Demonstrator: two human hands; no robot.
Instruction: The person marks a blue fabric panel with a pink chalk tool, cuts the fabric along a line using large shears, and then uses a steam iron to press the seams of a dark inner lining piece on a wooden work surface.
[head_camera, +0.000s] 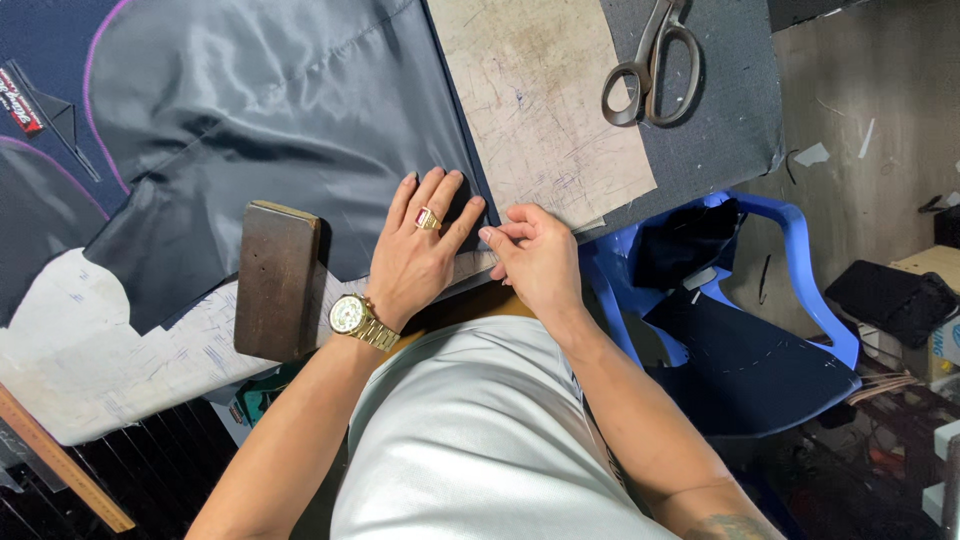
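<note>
A shiny dark grey lining fabric (280, 100) lies spread over the cutting table. My left hand (420, 245), with a ring and a gold watch, presses flat on the fabric's near corner, fingers spread. Just right of it my right hand (535, 255) has its fingers curled, pinching the fabric's edge at the table's front edge. A worn beige cutting pad (545, 100) lies right beyond both hands, partly under the fabric.
A dark wooden block (277, 280) rests on the fabric left of my left hand. Scissors (655, 65) lie at the far right of the table. A blue plastic chair (760, 330) with dark cloth stands on the right. A wooden ruler (60, 460) sits lower left.
</note>
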